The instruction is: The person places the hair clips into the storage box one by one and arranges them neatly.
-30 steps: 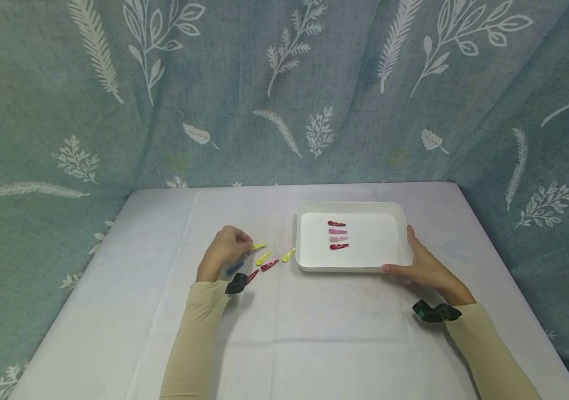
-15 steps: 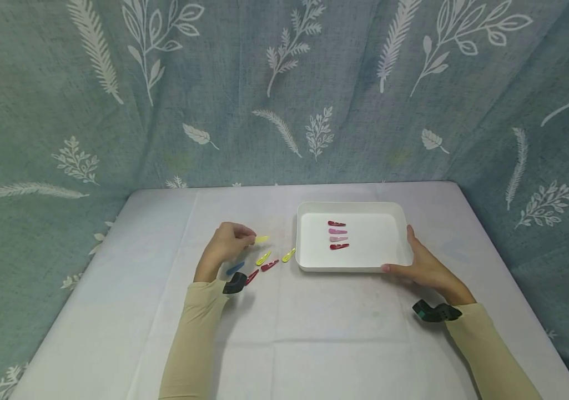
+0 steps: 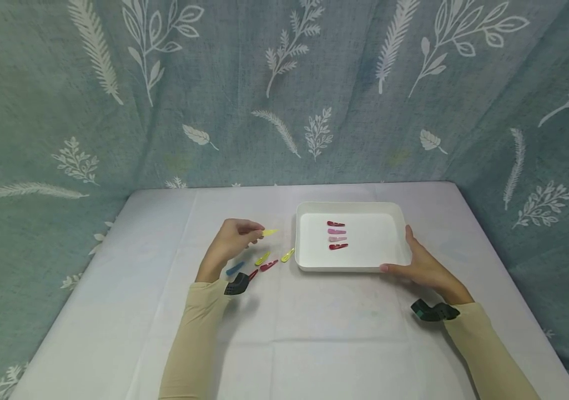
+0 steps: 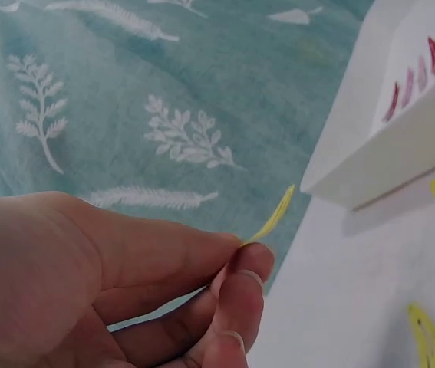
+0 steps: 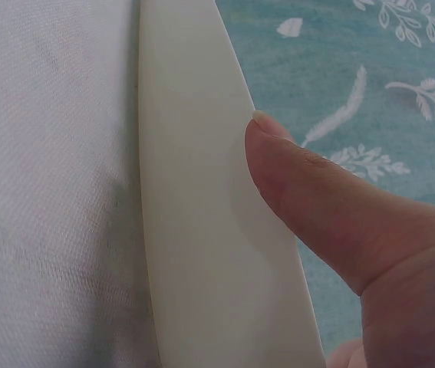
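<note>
Between thumb and fingertips my left hand (image 3: 234,239) pinches a yellow snap hair clip (image 3: 270,232), held above the table left of the tray. In the left wrist view that hair clip (image 4: 272,217) points up and away from the fingers. My right hand (image 3: 426,266) holds the front right corner of a white tray (image 3: 374,267), its thumb (image 5: 309,180) against the wall in the right wrist view. Inside the tray lie a dark red hair clip (image 3: 336,224), two pink ones (image 3: 336,231) and another red clip (image 3: 338,246), stacked in a column.
Left of the tray lie a yellow hair clip (image 3: 262,258), another yellow clip (image 3: 287,255) near the tray wall, a red clip (image 3: 268,265) and a blue clip (image 3: 235,268). One more red clip (image 3: 253,274) is partly hidden by the left wrist camera (image 3: 237,284).
My left hand has lifted the yellow hair clip off the table and carried it up and right, toward the tray. The right hand and the tray stay put.
</note>
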`<state>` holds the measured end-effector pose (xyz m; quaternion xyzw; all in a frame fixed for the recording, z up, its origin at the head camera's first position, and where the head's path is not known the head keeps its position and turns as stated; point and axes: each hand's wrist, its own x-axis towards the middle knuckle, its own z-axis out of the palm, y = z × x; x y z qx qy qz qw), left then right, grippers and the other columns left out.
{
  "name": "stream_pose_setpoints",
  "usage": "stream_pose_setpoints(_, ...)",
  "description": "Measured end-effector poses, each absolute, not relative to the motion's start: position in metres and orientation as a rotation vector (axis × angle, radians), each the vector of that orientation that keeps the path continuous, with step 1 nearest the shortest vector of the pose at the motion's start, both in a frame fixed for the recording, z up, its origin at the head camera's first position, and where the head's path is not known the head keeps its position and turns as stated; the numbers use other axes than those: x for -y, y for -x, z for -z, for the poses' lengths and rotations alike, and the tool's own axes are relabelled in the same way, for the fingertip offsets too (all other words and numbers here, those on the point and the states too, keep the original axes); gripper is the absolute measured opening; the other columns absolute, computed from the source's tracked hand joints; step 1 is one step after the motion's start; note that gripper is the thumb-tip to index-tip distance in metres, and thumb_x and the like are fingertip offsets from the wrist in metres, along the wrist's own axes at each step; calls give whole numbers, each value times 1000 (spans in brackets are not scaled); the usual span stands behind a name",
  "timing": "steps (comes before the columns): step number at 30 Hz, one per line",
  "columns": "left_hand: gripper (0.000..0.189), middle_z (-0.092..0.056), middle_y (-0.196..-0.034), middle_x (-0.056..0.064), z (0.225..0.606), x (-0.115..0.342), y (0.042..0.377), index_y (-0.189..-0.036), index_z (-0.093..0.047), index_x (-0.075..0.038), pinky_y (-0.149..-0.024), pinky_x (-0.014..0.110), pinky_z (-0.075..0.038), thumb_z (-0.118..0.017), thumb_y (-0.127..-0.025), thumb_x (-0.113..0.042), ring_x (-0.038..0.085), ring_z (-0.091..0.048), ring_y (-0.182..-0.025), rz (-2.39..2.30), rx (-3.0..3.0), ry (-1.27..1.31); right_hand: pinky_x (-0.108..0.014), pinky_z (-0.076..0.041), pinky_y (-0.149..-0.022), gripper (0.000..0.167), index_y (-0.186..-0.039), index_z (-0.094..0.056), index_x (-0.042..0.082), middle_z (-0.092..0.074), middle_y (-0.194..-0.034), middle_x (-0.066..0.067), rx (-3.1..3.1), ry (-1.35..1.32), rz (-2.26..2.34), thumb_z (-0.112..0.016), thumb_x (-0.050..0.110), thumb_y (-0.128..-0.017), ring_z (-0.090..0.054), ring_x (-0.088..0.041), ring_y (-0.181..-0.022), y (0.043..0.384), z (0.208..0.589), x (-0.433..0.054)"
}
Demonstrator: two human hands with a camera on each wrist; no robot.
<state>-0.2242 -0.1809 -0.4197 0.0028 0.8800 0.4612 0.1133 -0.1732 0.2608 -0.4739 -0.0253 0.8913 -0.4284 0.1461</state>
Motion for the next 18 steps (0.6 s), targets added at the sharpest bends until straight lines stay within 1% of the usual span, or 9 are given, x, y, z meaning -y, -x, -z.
stream_pose_setpoints(4,23,-76,-114,13,419,174,224,-119,-75,-9,-91,45,-55,-65,-102,-21,31,-69,-105,-1404,-2577,-18,-74,-14,-120,144,-160,25,6,11,-171,-30,-2562,70,1241,-87,46,-80,-2,-54,-157,174,475,-262)
stream_pose_setpoints(7,22,-77,-115,10,420,169,224,-118,-76,-12,-89,40,-56,-66,-101,-23,25,-69,-101,-1418,-2584,-20,-73,-13,-121,144,-160,25,6,11,-170,-30,-2562,52,1231,-87,48,-80,-2,-54,-157,175,475,-261)
stream_pose_setpoints(10,22,-77,-116,8,419,163,224,-118,-76,-14,-89,36,-56,-67,-101,-25,21,-69,-101,-1420,-2587,-23,-73,-13,-122,145,-160,25,6,10,-170,-30,-2569,28,1220,-87,49,-79,-2,-54,-157,175,475,-260)
stream_pose_setpoints(14,21,-78,-114,8,417,155,226,-116,-76,-14,-88,35,-56,-69,-100,-24,21,-69,-100,-1456,-2565,-36,-73,-12,-122,145,-160,25,6,10,-170,-30,-2570,21,1218,-87,49,-79,-1,-54,-157,176,476,-260)
stream_pose_setpoints(18,20,-78,-112,8,415,148,228,-114,-77,-13,-88,39,-56,-71,-98,-24,21,-69,-98,-1500,-2535,-57,-73,-12,-122,144,-160,25,6,11,-170,-30,-2566,23,1216,-87,49,-80,-1,-54,-158,176,476,-261)
